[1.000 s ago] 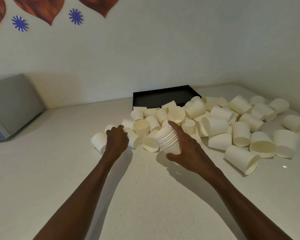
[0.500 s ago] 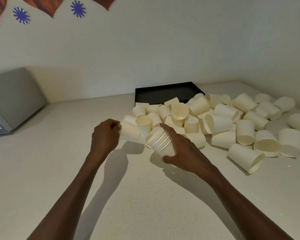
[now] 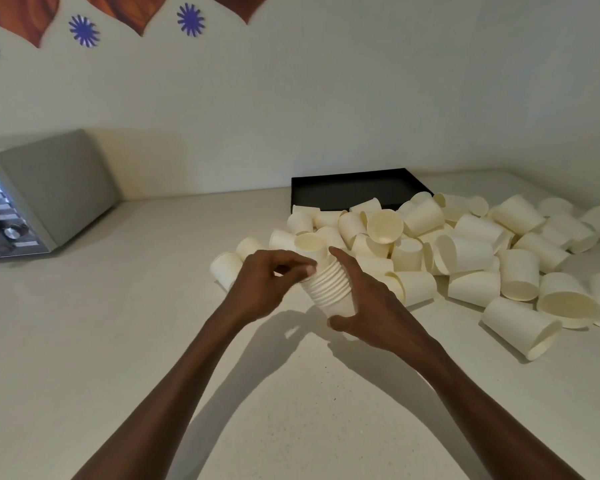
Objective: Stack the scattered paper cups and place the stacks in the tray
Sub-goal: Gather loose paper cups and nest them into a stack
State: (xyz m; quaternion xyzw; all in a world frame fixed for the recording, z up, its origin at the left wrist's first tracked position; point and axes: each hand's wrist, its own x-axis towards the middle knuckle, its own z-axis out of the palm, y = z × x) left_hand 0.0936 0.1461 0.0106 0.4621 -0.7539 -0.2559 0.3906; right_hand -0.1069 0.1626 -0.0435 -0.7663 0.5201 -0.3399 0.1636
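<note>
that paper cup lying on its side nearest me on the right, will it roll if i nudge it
Probably: the cup lies on its side on the smooth counter, so it should roll, likely curving since it tapers. It looks thin and light, so a hard pinch may crush it.

Two forearms entered from the near edge of the view — both bare, with no sleeve reaching as far down as the frame showed. The left hand (image 3: 269, 284) wore no glove, ring or bracelet, and its wrist carried no watch or band. The right hand (image 3: 371, 306) was likewise ungloved — no ring showed on its thumb or on the visible fingers, and its wrist was unadorned. One short, pale fingernail showed on the left hand. Nothing more of the person was in view.
</note>
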